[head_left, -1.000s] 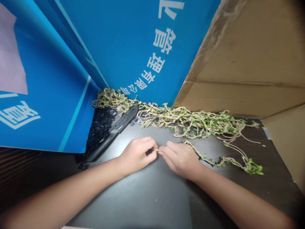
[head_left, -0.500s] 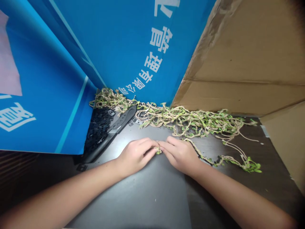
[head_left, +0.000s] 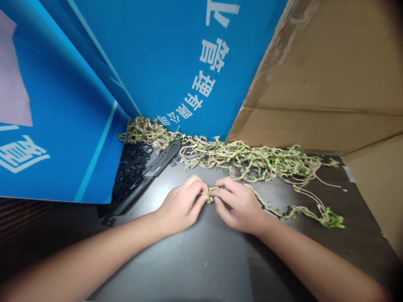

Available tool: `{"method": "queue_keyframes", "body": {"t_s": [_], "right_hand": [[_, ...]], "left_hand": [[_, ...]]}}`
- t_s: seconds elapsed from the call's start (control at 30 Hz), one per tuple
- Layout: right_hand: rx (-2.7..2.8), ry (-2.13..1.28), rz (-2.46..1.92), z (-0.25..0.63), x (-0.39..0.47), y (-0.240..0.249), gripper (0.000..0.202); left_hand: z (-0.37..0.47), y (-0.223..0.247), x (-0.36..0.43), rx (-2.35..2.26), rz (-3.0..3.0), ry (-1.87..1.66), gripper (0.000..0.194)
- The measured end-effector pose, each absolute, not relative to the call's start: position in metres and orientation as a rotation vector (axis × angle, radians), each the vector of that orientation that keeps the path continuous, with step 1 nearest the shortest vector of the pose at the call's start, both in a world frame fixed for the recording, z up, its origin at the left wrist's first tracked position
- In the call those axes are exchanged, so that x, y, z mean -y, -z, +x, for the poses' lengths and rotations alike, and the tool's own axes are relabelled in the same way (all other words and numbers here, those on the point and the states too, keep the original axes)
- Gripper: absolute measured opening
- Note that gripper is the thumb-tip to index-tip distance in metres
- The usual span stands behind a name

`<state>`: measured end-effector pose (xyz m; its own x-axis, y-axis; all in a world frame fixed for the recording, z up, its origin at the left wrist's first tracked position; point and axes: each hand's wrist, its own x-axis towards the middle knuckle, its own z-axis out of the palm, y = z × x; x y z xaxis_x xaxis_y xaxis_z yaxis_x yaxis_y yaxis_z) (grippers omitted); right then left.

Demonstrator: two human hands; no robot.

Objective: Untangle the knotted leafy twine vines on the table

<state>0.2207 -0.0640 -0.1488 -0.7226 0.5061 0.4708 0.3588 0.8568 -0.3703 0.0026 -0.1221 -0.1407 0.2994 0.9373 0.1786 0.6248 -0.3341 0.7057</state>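
Fingers of both hands pinching a leafy twine strand, black-handled tool nearby

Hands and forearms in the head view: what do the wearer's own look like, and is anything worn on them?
The left hand and right hand are bare, with no gloves and no rings that I can make out. Both wrists show no watch or bracelet. No sleeves show on the left forearm or right forearm, and no cables or markings are visible.
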Motion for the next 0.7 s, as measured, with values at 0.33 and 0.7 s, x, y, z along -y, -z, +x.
{"method": "queue_keyframes", "body": {"t_s": [0.33,0.7], "right_hand": [[2.401,-0.232,-0.561,0.216,0.064,0.146,0.008],[2.359,-0.129,-0.574,0.218,0.065,0.146,0.006]], "left_hand": [[0.007,0.140,0.120,-1.392,1.956,-0.769,0.005],[-0.001,0.131,0.104,-1.057,1.529,-0.669,0.022]]}}
